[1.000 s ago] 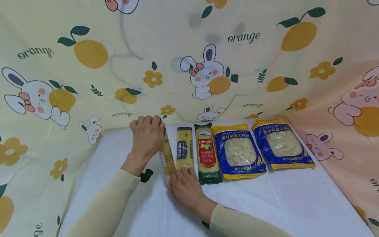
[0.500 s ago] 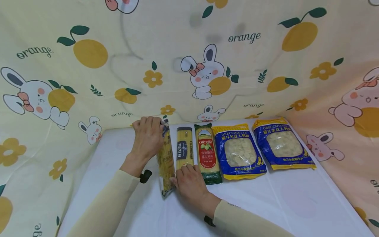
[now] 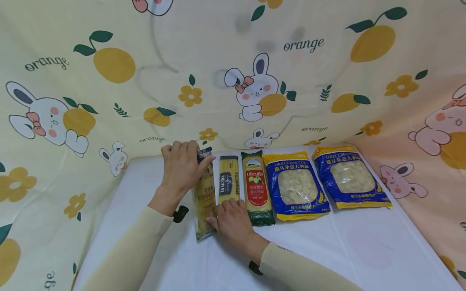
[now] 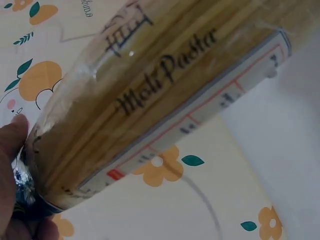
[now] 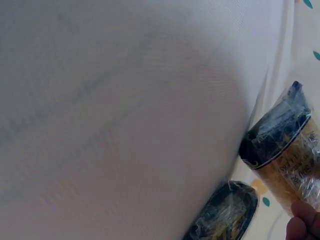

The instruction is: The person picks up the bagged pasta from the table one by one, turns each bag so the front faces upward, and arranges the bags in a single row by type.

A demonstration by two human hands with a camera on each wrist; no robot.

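Observation:
My left hand [image 3: 182, 165] grips the top end of a clear packet of long pasta [image 4: 165, 85] lettered "Moli Pasta". Its thumb lies across the upper part of the packet, which leans at the left end of a row. My right hand [image 3: 234, 220] is at the lower right edge of that packet, its thumb on the edge. Its other fingers cover the bottom of a La Sicilia spaghetti pack [image 3: 228, 178]. The right wrist view catches only fingertips [image 5: 302, 220] against a dark-ended, clear-wrapped packet.
Right of the spaghetti stand a green-and-red Olivoilà pasta packet [image 3: 256, 188] and two blue-and-yellow orecchiette bags [image 3: 296, 188], [image 3: 351, 176]. All lie on a white-covered table [image 3: 309, 258]. A printed rabbit-and-orange curtain [image 3: 204, 52] rises behind and at both sides.
The pasta packet has turned so its broader face shows, and its lower end has come out from behind my right hand. That hand has shifted slightly right and up; my left thumb now shows on the packet.

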